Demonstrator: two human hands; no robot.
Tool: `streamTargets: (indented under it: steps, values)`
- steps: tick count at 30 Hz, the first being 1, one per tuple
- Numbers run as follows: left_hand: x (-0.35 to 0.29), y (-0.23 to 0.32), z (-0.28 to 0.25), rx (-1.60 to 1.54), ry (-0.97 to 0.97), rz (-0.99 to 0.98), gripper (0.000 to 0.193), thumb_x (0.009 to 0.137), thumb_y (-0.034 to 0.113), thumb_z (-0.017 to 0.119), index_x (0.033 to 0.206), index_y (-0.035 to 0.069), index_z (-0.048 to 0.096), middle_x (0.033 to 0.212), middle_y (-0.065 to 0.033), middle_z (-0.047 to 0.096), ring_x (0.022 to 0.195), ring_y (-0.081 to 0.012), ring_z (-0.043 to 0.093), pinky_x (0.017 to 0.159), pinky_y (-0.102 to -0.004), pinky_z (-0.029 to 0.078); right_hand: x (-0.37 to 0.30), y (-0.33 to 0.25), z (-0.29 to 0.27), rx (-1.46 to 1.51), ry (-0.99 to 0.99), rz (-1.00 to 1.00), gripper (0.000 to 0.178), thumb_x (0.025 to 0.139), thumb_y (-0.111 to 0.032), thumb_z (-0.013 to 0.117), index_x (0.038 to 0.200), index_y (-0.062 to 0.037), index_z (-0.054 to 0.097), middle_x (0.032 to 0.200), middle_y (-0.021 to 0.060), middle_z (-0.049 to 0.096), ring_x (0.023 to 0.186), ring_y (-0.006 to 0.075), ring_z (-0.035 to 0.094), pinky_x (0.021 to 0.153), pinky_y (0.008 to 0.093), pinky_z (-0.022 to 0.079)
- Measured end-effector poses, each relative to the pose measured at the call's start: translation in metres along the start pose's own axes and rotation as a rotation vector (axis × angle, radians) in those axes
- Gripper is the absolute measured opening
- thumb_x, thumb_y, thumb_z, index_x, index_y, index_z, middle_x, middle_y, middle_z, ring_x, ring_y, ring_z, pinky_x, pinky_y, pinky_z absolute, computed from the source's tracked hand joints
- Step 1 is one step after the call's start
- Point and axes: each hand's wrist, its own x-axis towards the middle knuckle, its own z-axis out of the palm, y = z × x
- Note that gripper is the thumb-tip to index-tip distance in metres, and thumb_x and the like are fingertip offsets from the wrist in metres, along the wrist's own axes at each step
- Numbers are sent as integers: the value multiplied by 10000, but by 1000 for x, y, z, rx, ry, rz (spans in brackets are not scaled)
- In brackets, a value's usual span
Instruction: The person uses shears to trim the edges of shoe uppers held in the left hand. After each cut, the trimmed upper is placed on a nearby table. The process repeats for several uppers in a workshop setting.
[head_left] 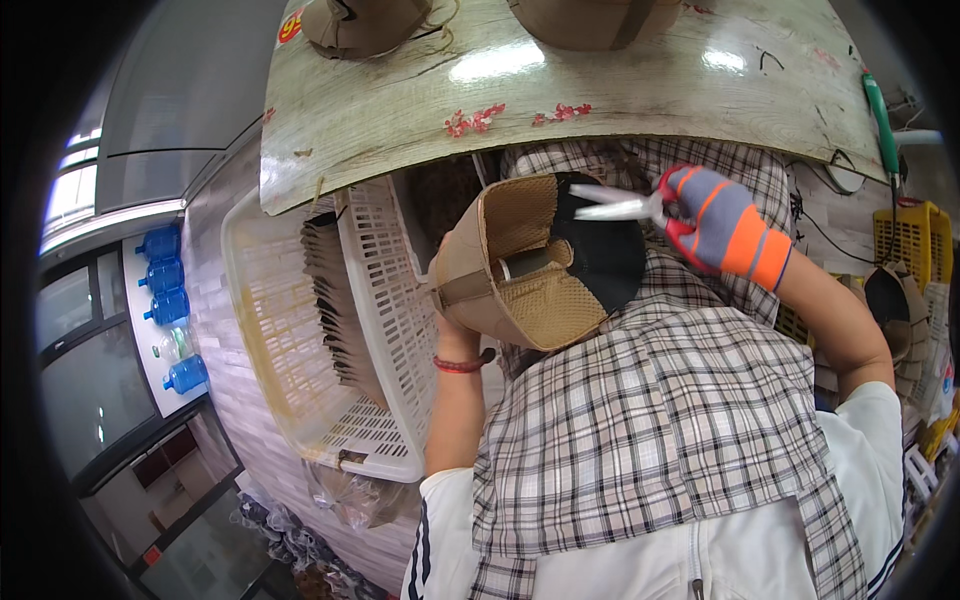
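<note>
Far to the left of the pale wood-grain tabletop with red blossom prints [650, 105], there's a row of blue plastic water jugs [168, 306]. Coming in under the tabletop's left front corner: a slatted white plastic basket [405, 400], with a stack of dark-edged brown pieces [340, 290] standing inside it.

And here, just below the tabletop's near edge, is the bare left hand [458, 338], a red beaded bracelet [458, 366] at its wrist. It's grasping the side of a tan fabric cap with a black brim and mesh lining [525, 300]; the fingertips are behind the fabric, so how hard they press I can't tell. The cap lies tipped, its hollow showing, brim toward the right, below the middle of the tabletop's near edge.

Over the brim, silver-bladed scissors [615, 207], blades parted! The right hand [725, 220], in a grey, orange and red knitted glove, has its fingers curled round the handles. Here's the danger, as I judge it: if the left hand's hold slackens, the cap could roll and a blade nick the brim or snag the lining. Overreach to the left, and those bare fingers could be caught.

Off at the tabletop's right end, a green-handled tool [880, 125]; beyond and below that, a yellow plastic crate [942, 250].
</note>
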Motion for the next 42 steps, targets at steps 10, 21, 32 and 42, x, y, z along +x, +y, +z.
streamTargets:
  steps: [10, 21, 32, 42]
  values:
    - [-35, 11, -34, -646, -120, -832, 449, 739, -30, 814, 1147, 59, 649, 1011, -31, 680, 925, -156, 683, 765, -301, 588, -2, -30, 19, -180, -416, -105, 310, 726, -252, 780, 946, -61, 675, 860, 123, 677, 855, 328, 653, 765, 404, 536]
    - [-34, 37, -21, -586, -72, -846, 297, 763, -47, 795, 967, 60, 609, 915, -18, 654, 866, -156, 664, 787, -267, 562, 9, -33, 14, -360, -492, -86, 285, 720, -257, 803, 924, -97, 684, 851, 96, 686, 810, 310, 663, 710, 406, 533]
    - [-47, 16, -36, -630, -112, -958, 458, 834, -5, 714, 1263, -105, 588, 1161, -160, 698, 1037, -220, 680, 937, -307, 536, 24, -63, 30, -375, -365, -215, 263, 725, -247, 784, 954, -135, 718, 929, 76, 692, 927, 261, 651, 806, 380, 500]
    - [-52, 10, -37, -616, -86, -960, 441, 844, -1, 703, 1257, -111, 593, 1180, -161, 694, 1037, -219, 679, 951, -311, 531, 33, -66, 46, -439, -351, -345, 226, 780, -273, 727, 948, -123, 713, 837, 63, 698, 811, 242, 689, 699, 363, 516]
